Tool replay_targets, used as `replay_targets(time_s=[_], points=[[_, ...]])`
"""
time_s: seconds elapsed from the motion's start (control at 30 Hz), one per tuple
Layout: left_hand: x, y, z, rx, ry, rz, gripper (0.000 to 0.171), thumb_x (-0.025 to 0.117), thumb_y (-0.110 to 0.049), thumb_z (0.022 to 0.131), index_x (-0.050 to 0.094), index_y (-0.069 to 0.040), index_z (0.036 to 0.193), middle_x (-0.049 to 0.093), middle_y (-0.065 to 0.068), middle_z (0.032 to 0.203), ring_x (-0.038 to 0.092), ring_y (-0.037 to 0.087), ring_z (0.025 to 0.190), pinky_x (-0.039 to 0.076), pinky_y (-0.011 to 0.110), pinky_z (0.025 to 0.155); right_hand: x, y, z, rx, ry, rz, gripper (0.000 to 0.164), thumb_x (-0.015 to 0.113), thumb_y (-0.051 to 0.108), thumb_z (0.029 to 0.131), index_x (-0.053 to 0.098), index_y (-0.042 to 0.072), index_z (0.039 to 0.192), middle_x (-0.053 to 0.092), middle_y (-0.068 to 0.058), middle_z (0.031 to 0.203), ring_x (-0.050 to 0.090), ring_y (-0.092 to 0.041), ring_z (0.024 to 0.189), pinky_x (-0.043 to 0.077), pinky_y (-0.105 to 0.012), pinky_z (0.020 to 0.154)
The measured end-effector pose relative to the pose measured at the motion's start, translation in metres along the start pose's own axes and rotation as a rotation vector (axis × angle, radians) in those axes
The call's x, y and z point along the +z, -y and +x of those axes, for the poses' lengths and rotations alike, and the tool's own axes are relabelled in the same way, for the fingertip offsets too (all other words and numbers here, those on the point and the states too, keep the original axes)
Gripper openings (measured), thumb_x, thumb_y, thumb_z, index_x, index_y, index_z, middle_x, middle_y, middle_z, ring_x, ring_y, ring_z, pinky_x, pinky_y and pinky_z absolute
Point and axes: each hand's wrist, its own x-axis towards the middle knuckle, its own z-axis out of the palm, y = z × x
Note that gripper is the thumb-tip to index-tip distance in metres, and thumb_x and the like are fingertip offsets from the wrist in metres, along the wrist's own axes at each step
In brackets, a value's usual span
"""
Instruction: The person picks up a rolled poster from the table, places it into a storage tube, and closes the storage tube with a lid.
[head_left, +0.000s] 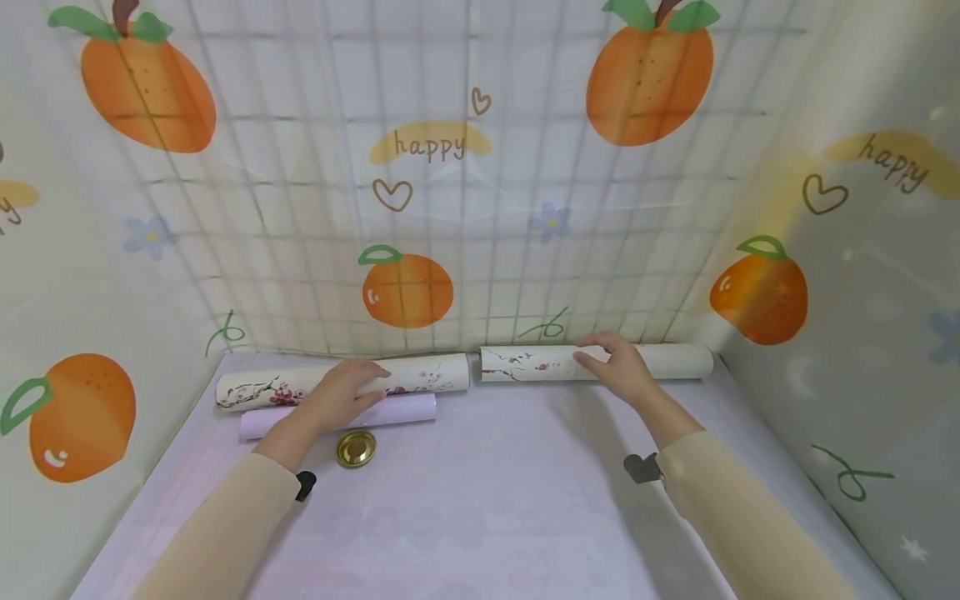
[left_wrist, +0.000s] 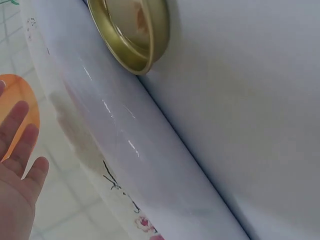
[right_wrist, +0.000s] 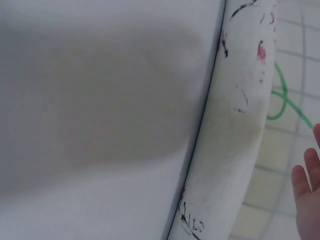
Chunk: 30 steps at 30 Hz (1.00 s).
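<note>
Two cream rolls of paper printed with plum blossom lie along the back of the table, the left roll [head_left: 255, 392] and the right roll [head_left: 678, 362]. A shorter, glossy lavender roll [head_left: 412, 409] rests in front of the left one. My left hand [head_left: 341, 396] is over the left and lavender rolls; in the left wrist view its fingers [left_wrist: 31, 142] are spread, with nothing held. Over the right roll is my right hand [head_left: 621, 367], whose fingers [right_wrist: 300, 182] look extended and hold nothing in the right wrist view. I cannot tell whether either hand touches a roll.
A round gold metal dish [head_left: 356, 448] sits just in front of the lavender roll. Behind the rolls stands a grid wall [head_left: 510, 275] covered with orange-printed cloth, with similar cloth at both sides. The tabletop [head_left: 480, 500] is pale lavender.
</note>
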Motion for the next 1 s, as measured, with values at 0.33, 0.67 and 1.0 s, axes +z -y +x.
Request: replay_targets(time_s=[0.33,0.67,1.0], points=[[-0.005,-0.003,-0.025,0.028,-0.055,0.016,0.036,0.064,-0.026,0.1,0.064,-0.011,0.132,0.057,0.014,0.139,0.046,0.037,0.134,0.032,0.055,0.114,-0.004,-0.015,0.019,0.015,0.077,0.005,0.04,0.067,0.029,0.098,0.065,0.001,0.127,0.05,-0.023,0.143,0.039,-0.046,0.137,0.032,-0.064,0.109],[-0.004,0.007,-0.046,-0.035,-0.071,-0.005,0.036,0.063,-0.028,0.1,0.064,-0.012,0.133,0.056,0.014,0.14,0.047,0.038,0.133,0.034,0.057,0.112,0.0,-0.031,0.023,0.073,0.146,0.026,0.045,0.067,0.026,0.098,0.058,0.0,0.134,0.041,-0.027,0.151,0.03,-0.05,0.141,0.026,-0.065,0.113],[0.001,0.016,-0.052,-0.028,-0.117,-0.025,0.033,0.064,-0.022,0.1,0.065,-0.009,0.13,0.059,0.016,0.135,0.05,0.04,0.13,0.035,0.058,0.11,0.011,-0.031,0.033,-0.005,0.169,0.012,0.046,0.072,0.02,0.094,0.059,-0.003,0.133,0.049,-0.027,0.143,0.038,-0.048,0.136,0.027,-0.064,0.113]])
